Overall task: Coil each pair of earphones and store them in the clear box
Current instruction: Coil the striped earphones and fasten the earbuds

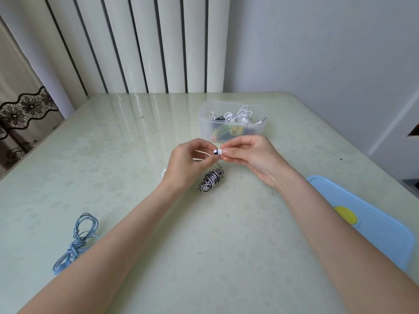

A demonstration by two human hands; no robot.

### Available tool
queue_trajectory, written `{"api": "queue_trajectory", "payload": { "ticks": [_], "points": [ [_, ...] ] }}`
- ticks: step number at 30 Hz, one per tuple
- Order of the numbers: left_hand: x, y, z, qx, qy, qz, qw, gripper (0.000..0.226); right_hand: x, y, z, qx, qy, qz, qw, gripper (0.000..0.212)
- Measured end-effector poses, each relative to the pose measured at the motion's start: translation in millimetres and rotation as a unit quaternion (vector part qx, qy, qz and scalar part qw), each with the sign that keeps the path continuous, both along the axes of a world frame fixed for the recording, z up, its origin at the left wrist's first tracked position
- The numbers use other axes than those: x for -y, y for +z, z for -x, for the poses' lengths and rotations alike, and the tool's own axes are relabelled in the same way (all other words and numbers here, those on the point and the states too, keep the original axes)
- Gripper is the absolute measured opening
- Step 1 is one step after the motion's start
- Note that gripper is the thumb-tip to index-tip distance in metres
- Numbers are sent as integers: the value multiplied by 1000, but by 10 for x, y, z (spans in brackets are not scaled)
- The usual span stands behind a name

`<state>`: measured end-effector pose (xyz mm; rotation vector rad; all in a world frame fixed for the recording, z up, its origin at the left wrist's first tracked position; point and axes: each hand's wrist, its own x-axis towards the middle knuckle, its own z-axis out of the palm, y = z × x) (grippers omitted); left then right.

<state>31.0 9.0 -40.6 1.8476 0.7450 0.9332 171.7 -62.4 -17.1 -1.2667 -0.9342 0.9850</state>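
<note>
Hands, left hand point(184, 162) and right hand point(246, 152), pinch one earbud point(217, 152); wound cord bundle point(210, 180) at six o'clock; clear box point(231, 120) at twelve

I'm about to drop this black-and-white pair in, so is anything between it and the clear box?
Nothing visible blocks it. The black-and-white earphone bundle lies on bare table just short of the open clear box; its blue lid lies off to the right.
</note>
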Motion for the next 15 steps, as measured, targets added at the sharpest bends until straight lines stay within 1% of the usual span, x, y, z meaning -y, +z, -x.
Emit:
{"api": "queue_trajectory", "payload": {
  "ticks": [5, 8, 9, 11, 13, 15],
  "points": [
    [-12, 7, 12, -3, -13, 11, 1000, 15, 13, 21, 10, 126, 14, -1, 992, 12],
    [-18, 16, 20, -60, -34, -22, 997, 10, 23, 48, -27, 206, 33, 22, 978, 10],
    [-29, 14, 29, -72, -26, -43, 996, 7, 32, 59, -58, 236, 43, 37, 970, 10],
    [-79, 9, 62, -79, 26, -96, 992, 3, 62, 86, -136, 286, 76, 81, 952, 11],
    [-131, -6, 95, -98, 85, -137, 982, 7, 92, 102, -217, 321, 105, 136, 931, 10],
    [-150, -31, 106, -146, 105, -148, 973, 12, 111, 110, -282, 364, 103, 185, 907, 8]
  ]
}}
